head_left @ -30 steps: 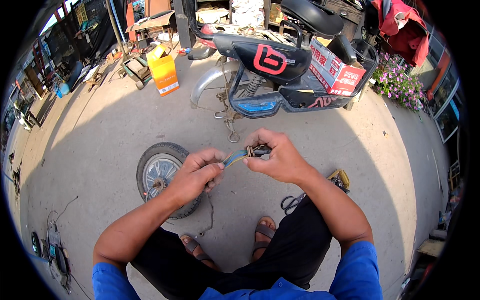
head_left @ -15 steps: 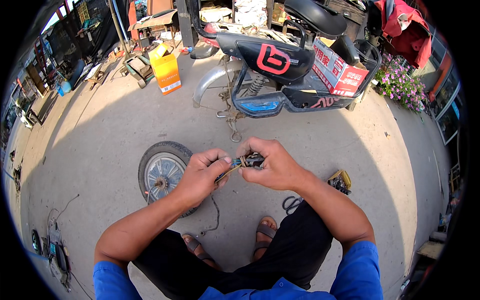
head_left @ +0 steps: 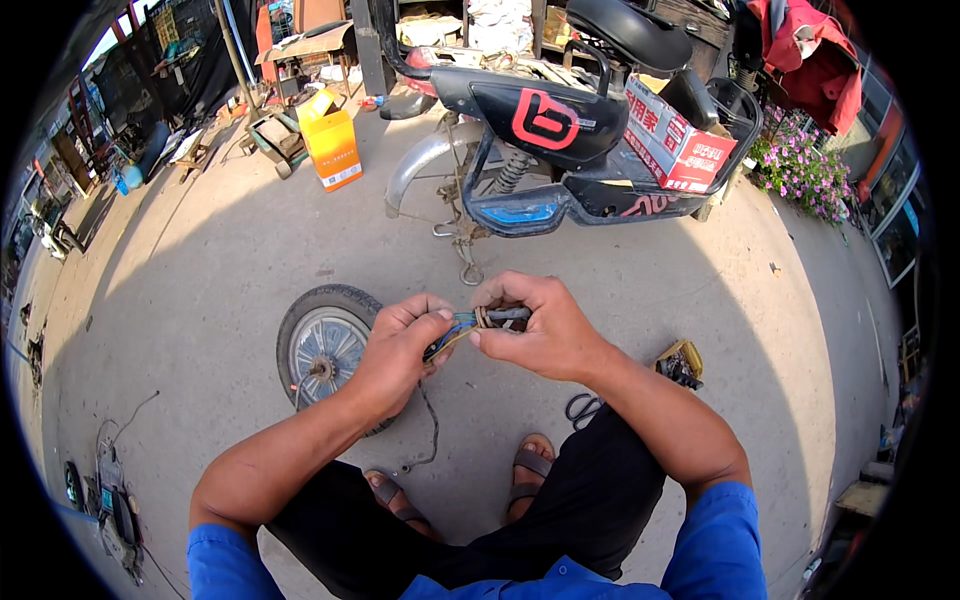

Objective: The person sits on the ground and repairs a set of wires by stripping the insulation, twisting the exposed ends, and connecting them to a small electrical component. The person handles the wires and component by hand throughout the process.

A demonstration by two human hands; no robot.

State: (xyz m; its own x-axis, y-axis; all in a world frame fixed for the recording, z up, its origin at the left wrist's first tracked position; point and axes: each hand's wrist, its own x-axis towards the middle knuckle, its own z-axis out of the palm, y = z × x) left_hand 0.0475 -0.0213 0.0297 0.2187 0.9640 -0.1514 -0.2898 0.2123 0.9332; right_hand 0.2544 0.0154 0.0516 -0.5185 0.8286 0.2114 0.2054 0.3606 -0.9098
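Observation:
In front of my knees, both hands are closed on a bundle of electric wires (head_left: 465, 324) with blue, green and yellowish strands. My left hand (head_left: 403, 345) pinches the coloured strands between thumb and fingers. Close beside it, my right hand (head_left: 537, 322) grips the thicker dark end, where a tan band wraps round the bundle. Fingers partly hide the wires. Behind my left hand, a wheel with a hub motor (head_left: 325, 355) lies flat on the ground. A dark cable (head_left: 434, 430) curls on the concrete below my left hand.
An electric scooter (head_left: 560, 130) without its rear wheel stands ahead, a red and white box (head_left: 680, 145) on its footboard. An orange box (head_left: 331, 145) is further left. Scissors (head_left: 580, 408) and a small pouch of parts (head_left: 681, 365) lie by my right knee. A meter-like device (head_left: 115, 510) lies far left.
My right hand has shifted slightly to the left, and my left thumb has slid a little along the wires. More of the coloured strands and the dark end show now.

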